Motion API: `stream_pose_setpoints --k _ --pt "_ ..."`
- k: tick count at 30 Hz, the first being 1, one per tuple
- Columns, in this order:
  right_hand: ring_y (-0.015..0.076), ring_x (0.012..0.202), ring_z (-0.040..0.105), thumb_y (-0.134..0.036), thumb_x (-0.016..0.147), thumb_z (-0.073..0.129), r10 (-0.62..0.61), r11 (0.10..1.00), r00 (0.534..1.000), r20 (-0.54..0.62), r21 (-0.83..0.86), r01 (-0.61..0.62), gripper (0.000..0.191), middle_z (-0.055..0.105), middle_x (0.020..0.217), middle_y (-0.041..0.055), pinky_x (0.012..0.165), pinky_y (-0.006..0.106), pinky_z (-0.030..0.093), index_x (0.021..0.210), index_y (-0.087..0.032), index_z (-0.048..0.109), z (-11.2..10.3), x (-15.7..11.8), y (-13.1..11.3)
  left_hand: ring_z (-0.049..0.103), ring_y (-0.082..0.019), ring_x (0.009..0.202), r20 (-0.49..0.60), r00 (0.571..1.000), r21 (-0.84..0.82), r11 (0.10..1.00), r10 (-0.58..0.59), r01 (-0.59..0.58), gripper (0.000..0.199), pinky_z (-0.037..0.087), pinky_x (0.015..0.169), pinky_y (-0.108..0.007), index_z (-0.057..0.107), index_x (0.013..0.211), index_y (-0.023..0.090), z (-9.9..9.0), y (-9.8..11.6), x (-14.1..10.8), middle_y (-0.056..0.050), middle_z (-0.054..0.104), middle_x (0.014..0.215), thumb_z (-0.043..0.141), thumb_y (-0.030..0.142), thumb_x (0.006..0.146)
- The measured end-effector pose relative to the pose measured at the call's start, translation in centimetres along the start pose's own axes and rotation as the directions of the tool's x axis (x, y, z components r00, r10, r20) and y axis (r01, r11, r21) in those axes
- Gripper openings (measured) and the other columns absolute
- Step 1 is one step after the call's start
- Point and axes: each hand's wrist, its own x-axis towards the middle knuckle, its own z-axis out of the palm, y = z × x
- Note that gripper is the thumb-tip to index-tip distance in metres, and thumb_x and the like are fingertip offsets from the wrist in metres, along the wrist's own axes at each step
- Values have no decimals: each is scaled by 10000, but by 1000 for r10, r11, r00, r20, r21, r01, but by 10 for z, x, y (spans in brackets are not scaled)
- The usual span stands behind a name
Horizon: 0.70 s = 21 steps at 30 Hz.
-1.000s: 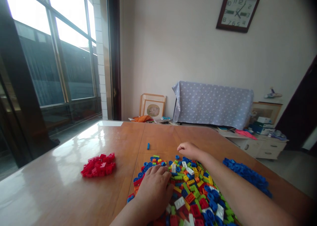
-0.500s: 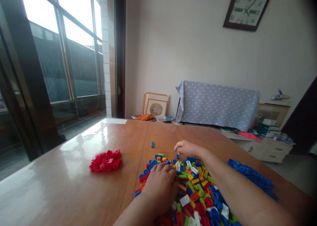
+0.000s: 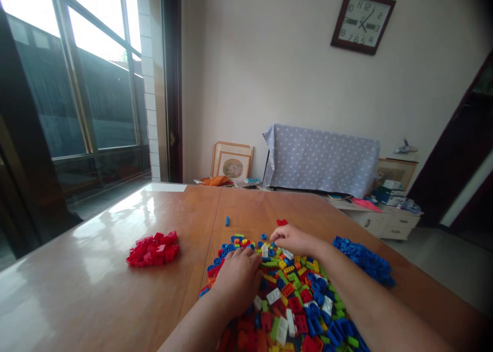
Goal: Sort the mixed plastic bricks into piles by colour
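Observation:
A wide pile of mixed toy bricks [image 3: 288, 290] in red, blue, green, yellow, orange and white covers the near middle of the table. My left hand [image 3: 241, 275] lies palm down on the pile's left part, its fingers bent and their undersides hidden. At the pile's far edge is my right hand [image 3: 290, 239], fingers curled down towards the bricks; whether they grip one is hidden. Just behind it lies a red brick [image 3: 282, 222]. A small round blue piece [image 3: 264, 236] sits left of my right fingertips.
A red brick heap [image 3: 154, 249] lies on the left of the wooden table [image 3: 96, 270], a blue brick heap [image 3: 364, 259] beyond my right forearm. One blue brick [image 3: 227, 221] stands alone behind the mixed pile.
The view has turned slightly right. A red brick now shows behind my right hand, which has come nearer over the pile's far edge. My left hand remains on the pile.

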Motion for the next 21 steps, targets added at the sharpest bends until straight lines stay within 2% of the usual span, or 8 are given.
stream_pose_setpoints --k 4,10,15,21 --pt "148 689 616 -320 691 719 -32 994 999 -12 -107 31 189 721 754 0 593 216 386 831 -202 765 11 -5 -7 568 -255 1038 15 1000 1 1000 3 -3 197 440 889 -376 649 972 250 0 0 -1 -80 628 1056 461 279 922" --pt "156 743 600 -272 691 699 -49 985 991 -124 -173 27 146 700 824 20 641 229 375 814 -207 741 16 -18 -16 585 -248 1018 -7 1000 -7 1000 8 -8 208 449 878 -361 651 1017 240 0 0 -1 -82 637 1037 477 311 928" --pt "145 729 609 -256 778 605 -24 995 987 -158 -98 8 214 703 802 6 614 211 393 956 -201 709 12 -40 -8 600 -236 1021 -19 1000 -39 999 1 -2 259 453 883 -344 659 1069 238 -3 1 0 -81 652 1052 440 324 960" --pt "143 713 605 -283 783 606 95 988 960 -264 145 -58 236 686 778 0 621 212 433 978 -178 687 -1 -68 22 604 -231 1015 -33 999 -55 998 12 -14 276 451 876 -332 666 1096 252 -7 1 2 -68 667 1067 436 337 971"
